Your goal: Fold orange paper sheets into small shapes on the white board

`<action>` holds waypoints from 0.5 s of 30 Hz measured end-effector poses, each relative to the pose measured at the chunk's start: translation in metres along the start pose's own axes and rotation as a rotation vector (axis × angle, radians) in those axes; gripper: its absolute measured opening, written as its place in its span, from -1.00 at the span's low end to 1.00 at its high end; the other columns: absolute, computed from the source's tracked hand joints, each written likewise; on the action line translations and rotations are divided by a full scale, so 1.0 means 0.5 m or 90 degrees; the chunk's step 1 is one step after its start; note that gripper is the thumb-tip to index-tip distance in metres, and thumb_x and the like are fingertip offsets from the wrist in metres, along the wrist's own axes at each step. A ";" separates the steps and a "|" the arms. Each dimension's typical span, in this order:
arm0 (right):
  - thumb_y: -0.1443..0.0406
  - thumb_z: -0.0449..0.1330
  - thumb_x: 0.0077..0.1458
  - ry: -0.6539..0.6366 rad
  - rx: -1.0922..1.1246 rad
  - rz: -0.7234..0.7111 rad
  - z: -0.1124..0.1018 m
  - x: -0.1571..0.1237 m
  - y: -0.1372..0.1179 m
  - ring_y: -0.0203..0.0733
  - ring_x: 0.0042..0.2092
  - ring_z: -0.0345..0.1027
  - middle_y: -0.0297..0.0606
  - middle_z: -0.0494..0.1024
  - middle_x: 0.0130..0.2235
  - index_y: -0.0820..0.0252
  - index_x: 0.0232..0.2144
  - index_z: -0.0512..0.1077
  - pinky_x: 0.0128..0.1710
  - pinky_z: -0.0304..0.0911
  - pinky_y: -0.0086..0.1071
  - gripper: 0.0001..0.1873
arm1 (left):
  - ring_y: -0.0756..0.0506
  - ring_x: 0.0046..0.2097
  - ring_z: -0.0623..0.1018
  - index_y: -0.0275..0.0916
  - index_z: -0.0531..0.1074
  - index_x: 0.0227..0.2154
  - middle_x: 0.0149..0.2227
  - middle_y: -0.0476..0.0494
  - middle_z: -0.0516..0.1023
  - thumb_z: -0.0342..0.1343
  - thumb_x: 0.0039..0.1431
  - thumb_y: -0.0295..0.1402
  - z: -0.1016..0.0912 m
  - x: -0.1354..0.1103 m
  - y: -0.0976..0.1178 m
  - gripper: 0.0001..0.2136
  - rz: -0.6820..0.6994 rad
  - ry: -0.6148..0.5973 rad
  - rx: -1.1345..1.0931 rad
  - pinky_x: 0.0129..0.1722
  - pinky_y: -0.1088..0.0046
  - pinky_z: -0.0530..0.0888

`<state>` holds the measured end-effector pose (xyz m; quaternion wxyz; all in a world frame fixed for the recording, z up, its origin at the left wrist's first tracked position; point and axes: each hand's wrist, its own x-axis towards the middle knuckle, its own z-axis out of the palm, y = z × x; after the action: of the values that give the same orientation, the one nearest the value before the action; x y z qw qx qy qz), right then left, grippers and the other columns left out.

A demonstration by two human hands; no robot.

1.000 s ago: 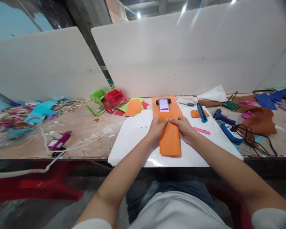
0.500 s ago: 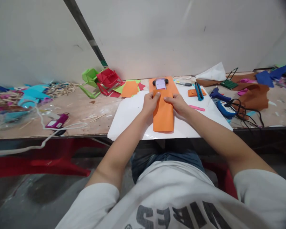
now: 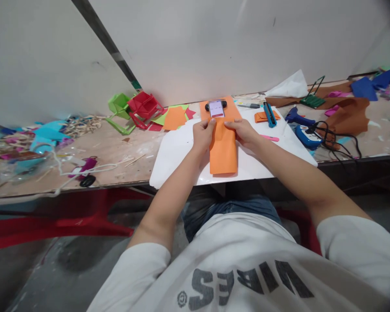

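Observation:
A folded sheet of orange paper (image 3: 223, 151) is held over a white board (image 3: 173, 151), its long side running toward me. My left hand (image 3: 203, 135) grips its upper left edge, thumb on top. On the upper right edge, my right hand (image 3: 245, 131) pinches the same sheet with its thumb on the face and the other fingers underneath. Just beyond the sheet's far end lies a phone (image 3: 216, 108) with a lit screen, resting on another orange sheet (image 3: 231, 111).
To the right lie a blue utility knife (image 3: 269, 115), folded orange paper (image 3: 260, 117), a pink strip (image 3: 270, 138), a glue gun (image 3: 299, 117) and a blue corded device (image 3: 307, 136). Red (image 3: 145, 106) and green (image 3: 119, 106) miniature chairs stand left. A wall (image 3: 195, 47) rises behind.
The view has shifted slightly. Both hands keep their grip on the folded orange paper, which stays in nearly the same place on the board.

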<state>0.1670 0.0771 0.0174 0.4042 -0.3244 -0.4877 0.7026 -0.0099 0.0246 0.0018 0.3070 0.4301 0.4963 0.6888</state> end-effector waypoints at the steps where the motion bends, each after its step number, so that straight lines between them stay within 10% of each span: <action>1: 0.36 0.49 0.36 -0.001 -0.003 -0.007 -0.001 0.000 -0.001 0.00 -0.02 0.80 -0.16 0.88 -0.13 0.20 -0.14 0.75 0.31 0.71 -0.01 -0.96 | 0.02 -0.40 0.23 -0.19 0.33 -0.57 -0.50 0.10 0.25 0.63 0.42 -0.12 0.002 -0.001 0.002 -0.37 0.008 0.007 0.018 -0.36 0.43 0.19; 15: 0.22 0.49 0.35 0.049 -0.046 -0.020 -0.002 0.002 -0.003 -0.03 -0.18 0.72 -0.25 0.76 -0.29 0.07 -0.28 0.63 0.01 0.75 -0.11 -0.84 | 0.02 -0.40 0.08 -0.16 0.11 -0.59 -0.54 0.10 0.06 0.57 0.46 -0.15 0.011 -0.015 0.034 -0.26 0.028 0.053 0.100 -0.41 0.40 0.06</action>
<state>0.1679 0.0789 0.0184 0.4215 -0.3583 -0.5016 0.6651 -0.0016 0.0152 0.0166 0.2365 0.4346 0.5514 0.6717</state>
